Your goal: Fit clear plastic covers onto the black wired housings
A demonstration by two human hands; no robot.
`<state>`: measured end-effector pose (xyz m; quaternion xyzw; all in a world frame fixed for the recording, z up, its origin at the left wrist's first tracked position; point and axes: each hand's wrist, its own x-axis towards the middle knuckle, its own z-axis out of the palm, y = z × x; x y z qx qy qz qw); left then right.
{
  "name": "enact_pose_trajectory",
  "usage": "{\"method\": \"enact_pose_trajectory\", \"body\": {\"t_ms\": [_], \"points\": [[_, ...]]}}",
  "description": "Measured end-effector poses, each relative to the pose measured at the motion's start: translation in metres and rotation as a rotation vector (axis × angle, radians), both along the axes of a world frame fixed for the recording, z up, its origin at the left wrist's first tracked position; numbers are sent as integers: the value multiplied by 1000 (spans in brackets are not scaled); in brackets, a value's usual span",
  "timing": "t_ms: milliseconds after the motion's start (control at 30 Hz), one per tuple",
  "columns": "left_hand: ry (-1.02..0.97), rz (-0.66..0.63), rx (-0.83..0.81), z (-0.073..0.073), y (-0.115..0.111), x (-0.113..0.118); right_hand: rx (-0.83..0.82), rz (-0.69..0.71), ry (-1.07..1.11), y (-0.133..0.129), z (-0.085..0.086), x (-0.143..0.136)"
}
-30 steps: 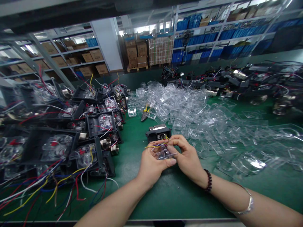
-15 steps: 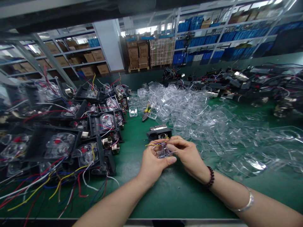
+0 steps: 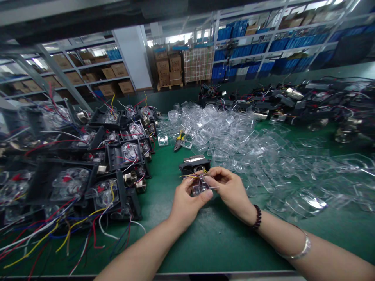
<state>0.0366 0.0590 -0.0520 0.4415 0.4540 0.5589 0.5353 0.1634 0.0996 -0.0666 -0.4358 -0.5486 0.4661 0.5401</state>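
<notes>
My left hand (image 3: 189, 201) is closed round a clear plastic part (image 3: 199, 189), with the thumb laid along its near side. Thin yellow and dark wires (image 3: 189, 176) stick out to the left above the fingers. My right hand (image 3: 227, 187) pinches at the upper right of the same clear part, its fingertips close to the wires. Just beyond both hands is a dark housing (image 3: 190, 167) with a silver metal fitting (image 3: 193, 158) along its far side. The fingers hide part of the clear piece and of the housing.
A large heap of clear plastic parts (image 3: 222, 125) spreads from the middle to the right. Yellow-handled pliers (image 3: 179, 141) lie left of it. Dark housings (image 3: 123, 152) with loose wires crowd the left, and more wired units (image 3: 293, 101) line the back right.
The whole view has shifted slightly to the left. My left thumb has moved a little inward over the clear part; both hands keep their hold.
</notes>
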Motion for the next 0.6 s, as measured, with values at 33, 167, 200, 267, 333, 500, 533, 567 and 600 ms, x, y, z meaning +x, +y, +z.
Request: {"method": "enact_pose_trajectory", "body": {"t_ms": [33, 167, 200, 267, 333, 500, 533, 567, 600], "points": [[57, 12, 34, 1, 1, -2, 4, 11, 13, 0, 1, 0], [276, 86, 96, 5, 6, -13, 129, 29, -118, -2, 5, 3], [309, 156, 92, 7, 6, -15, 155, 13, -157, -3, 6, 3], [396, 379, 132, 9, 5, -17, 173, -21, -196, -4, 7, 4], [562, 503, 255, 11, 2, -18, 186, -36, -215, -5, 7, 4], [891, 251, 462, 14, -1, -16, 286, -12, -257, -6, 7, 4], [902, 244, 467, 14, -1, -16, 299, -6, -261, -7, 6, 4], [907, 243, 470, 13, 0, -16, 308, -2, -265, -7, 6, 4], [911, 239, 473, 13, 0, -16, 316, 1, -272, -7, 6, 5]]}}
